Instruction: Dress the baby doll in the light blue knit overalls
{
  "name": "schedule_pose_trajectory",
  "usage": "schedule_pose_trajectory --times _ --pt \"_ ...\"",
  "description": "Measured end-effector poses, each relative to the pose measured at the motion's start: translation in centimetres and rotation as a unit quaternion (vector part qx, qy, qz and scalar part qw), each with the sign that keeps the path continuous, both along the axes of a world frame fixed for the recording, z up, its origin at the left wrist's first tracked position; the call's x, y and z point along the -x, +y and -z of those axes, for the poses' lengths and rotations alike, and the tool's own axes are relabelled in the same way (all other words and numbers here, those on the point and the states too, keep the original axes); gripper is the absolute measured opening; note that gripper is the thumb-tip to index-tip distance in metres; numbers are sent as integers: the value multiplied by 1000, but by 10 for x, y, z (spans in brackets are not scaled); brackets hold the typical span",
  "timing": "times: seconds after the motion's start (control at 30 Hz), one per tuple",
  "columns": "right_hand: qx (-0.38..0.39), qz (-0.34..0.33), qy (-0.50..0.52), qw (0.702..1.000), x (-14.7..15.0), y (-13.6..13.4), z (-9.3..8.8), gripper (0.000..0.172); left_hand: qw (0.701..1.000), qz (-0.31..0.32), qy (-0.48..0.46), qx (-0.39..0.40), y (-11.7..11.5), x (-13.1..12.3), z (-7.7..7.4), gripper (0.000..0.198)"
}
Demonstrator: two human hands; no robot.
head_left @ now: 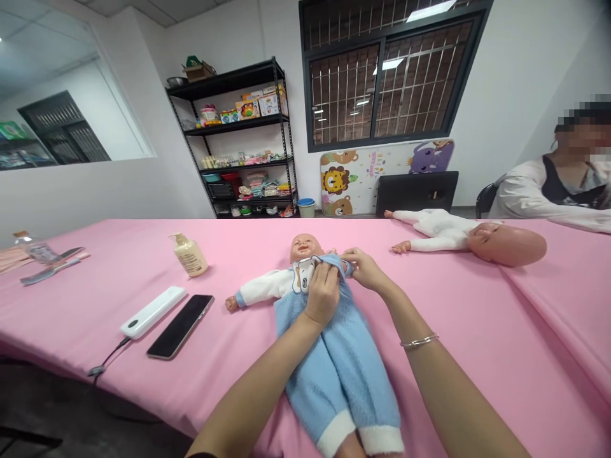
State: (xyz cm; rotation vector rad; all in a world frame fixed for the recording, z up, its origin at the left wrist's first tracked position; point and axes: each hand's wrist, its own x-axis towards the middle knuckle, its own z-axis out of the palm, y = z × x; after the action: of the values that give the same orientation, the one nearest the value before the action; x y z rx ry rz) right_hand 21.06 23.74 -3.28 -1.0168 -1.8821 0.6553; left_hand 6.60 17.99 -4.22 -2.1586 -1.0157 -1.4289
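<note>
gripping the blue romper (341, 356) on the baby doll (305, 247), your left hand (321, 294) clenches the cloth over the chest while your right hand (365, 268) pinches the shoulder edge, and the doll lies face up on the pink table cover (477, 356) in front of you.

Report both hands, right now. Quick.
Left hand: closed on the blue fleece romper at the baby doll's chest.
Right hand: pinching the romper's top edge near the doll's shoulder.
</note>
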Motion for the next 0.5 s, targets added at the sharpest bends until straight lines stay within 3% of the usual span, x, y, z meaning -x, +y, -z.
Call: schedule_pose_trajectory --times 0.2,0.3,0.4,0.5 --pt "111 -134 72 982 -8 -13 -15 24 996 28 -17 85 1 0 -2 12" --pt "135 -185 81 970 -7 -24 -28 19 990 52 -43 126 3 -1 -1 13" --pt "163 -204 84 962 -7 -30 -33 25 983 97 -69 143 5 -1 -2 21" --pt "181 -190 80 962 -9 -24 -26 29 973 126 -84 173 7 1 -4 22"
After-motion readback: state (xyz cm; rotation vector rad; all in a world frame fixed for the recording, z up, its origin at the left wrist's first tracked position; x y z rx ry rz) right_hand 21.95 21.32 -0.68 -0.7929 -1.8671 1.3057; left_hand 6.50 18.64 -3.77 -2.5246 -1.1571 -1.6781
